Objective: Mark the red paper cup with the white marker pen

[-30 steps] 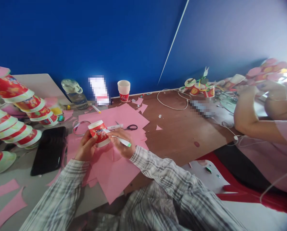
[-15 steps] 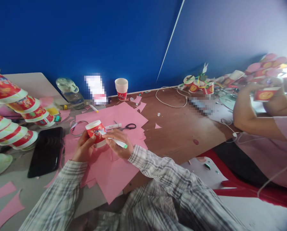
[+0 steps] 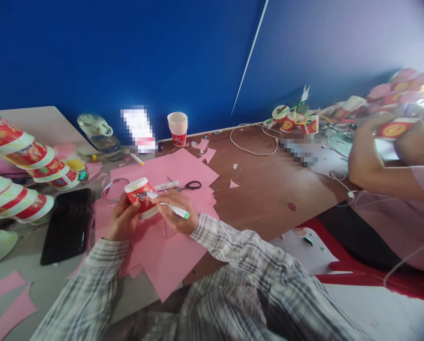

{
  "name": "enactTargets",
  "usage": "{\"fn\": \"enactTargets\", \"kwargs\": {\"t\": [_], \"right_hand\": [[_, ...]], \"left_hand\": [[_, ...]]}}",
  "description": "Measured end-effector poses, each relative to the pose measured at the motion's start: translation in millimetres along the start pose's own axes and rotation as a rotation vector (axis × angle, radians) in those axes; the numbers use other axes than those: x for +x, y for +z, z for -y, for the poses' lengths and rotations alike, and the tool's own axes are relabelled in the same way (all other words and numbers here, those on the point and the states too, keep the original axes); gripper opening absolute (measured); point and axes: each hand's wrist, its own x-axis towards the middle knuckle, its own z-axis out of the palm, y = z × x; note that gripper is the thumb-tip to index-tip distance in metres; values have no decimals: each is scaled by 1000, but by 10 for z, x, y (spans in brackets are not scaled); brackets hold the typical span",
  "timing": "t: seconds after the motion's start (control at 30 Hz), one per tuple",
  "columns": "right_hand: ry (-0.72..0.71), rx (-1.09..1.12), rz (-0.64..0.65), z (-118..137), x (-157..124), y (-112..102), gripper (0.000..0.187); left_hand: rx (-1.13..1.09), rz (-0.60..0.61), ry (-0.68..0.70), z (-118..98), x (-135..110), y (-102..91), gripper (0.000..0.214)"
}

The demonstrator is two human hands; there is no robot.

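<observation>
A red and white paper cup (image 3: pixel 142 193) is tilted in my left hand (image 3: pixel 122 220), whose fingers wrap round its side. My right hand (image 3: pixel 176 208) is closed on a white marker (image 3: pixel 176 210) with a green end pointing away from the cup. The marker's other end and my right fingertips are at the cup's printed side; whether the tip touches it I cannot tell. Under both hands lie overlapping sheets of pink paper (image 3: pixel 172 265). Just behind the cup are black-handled scissors (image 3: pixel 193 185) and a white tube-like stick (image 3: pixel 166 185).
Stacked paper cups (image 3: pixel 27 201) lean in at the left beside a black phone (image 3: pixel 67 227). A water bottle (image 3: pixel 100 137), a lit, blurred screen (image 3: pixel 139 128) and upright cups (image 3: pixel 178 128) stand along the blue wall. On the right, another person's arm (image 3: pixel 366 147) reaches over the table near a cable (image 3: pixel 249 154).
My hands keep nearly the same pose on the cup and marker. The view has shifted slightly. At the right, the other person's cup has tilted.
</observation>
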Motion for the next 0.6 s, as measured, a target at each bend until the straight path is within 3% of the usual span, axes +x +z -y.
{"fn": "enactTargets", "kwargs": {"t": [0.3, 0.6], "right_hand": [[-27, -7, -41, -37, 7, 5, 18], [-50, -25, 16, -22, -20, -7, 17]], "left_hand": [[18, -20, -20, -18, 1, 17, 45], [5, -28, -58, -27, -7, -12, 47]]}}
